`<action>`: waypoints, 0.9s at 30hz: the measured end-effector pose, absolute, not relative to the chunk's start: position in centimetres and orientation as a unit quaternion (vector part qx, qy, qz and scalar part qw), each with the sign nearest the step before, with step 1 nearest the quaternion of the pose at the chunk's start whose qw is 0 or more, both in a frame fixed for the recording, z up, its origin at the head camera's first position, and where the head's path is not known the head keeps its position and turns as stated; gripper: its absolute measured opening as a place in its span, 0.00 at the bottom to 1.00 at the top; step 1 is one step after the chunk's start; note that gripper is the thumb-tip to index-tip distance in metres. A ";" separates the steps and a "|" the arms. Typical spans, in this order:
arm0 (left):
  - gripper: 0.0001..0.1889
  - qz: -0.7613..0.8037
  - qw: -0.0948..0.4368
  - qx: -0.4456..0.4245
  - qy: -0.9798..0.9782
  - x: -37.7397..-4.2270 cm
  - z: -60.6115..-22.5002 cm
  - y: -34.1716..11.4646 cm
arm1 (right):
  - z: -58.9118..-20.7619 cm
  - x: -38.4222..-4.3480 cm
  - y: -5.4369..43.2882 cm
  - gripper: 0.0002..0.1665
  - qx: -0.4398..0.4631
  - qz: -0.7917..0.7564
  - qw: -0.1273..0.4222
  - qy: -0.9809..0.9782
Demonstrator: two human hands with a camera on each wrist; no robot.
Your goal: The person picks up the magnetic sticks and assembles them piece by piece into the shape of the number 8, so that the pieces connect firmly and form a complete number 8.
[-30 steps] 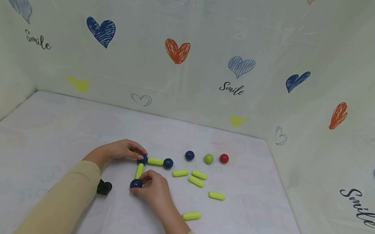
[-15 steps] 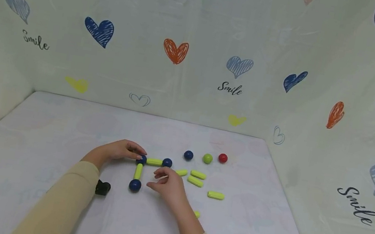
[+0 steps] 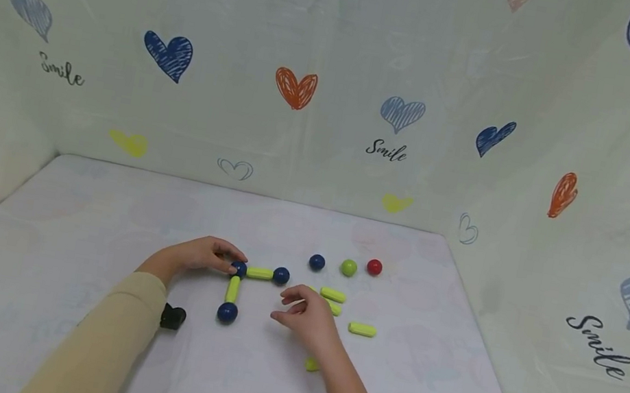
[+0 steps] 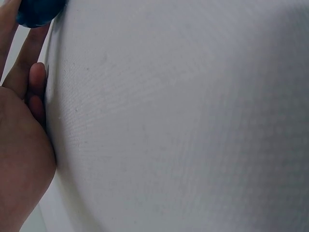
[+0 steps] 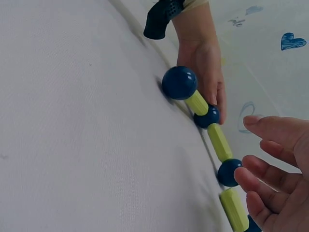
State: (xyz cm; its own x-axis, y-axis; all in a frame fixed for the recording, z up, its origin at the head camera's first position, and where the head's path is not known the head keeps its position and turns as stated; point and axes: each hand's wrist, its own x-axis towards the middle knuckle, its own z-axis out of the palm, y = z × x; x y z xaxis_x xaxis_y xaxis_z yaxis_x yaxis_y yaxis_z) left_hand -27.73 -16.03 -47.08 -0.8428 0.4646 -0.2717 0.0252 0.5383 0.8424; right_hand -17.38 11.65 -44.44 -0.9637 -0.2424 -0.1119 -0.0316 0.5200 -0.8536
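Note:
Two yellow-green rods and three dark blue balls form an L on the table. My left hand (image 3: 196,253) holds the corner ball (image 3: 239,269) between thumb and fingers. From that ball one rod (image 3: 260,273) runs right to a second ball (image 3: 281,276). The other rod (image 3: 233,290) points toward me and ends in a third, nearer ball (image 3: 227,312). My right hand (image 3: 308,313) hovers to the right of the L, fingers loosely bent, thumb apart, holding nothing. In the left wrist view, a blue ball (image 4: 38,10) shows at the fingers.
Loose yellow-green rods lie right of the L, one rod (image 3: 362,329) farthest right and another (image 3: 312,364) partly behind my right forearm. Farther back sit a blue ball (image 3: 317,263), a green ball (image 3: 348,268) and a red ball (image 3: 375,267). A heart-printed sheet (image 3: 322,156) rises behind the table.
My right hand has let go of the near blue ball and moved right, over toward the loose rods. My left hand stays on the corner ball.

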 end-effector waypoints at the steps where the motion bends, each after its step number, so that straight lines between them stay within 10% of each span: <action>1: 0.18 0.459 0.240 0.146 0.843 -27.7 -47.1 -16.0 | -44.4 -17.4 11.9 0.20 -0.081 -0.480 0.113 0.866; 27: 0.18 0.450 0.229 0.132 0.853 -27.8 -47.3 -15.9 | -45.3 -17.2 17.8 0.19 -0.184 -0.425 0.164 0.871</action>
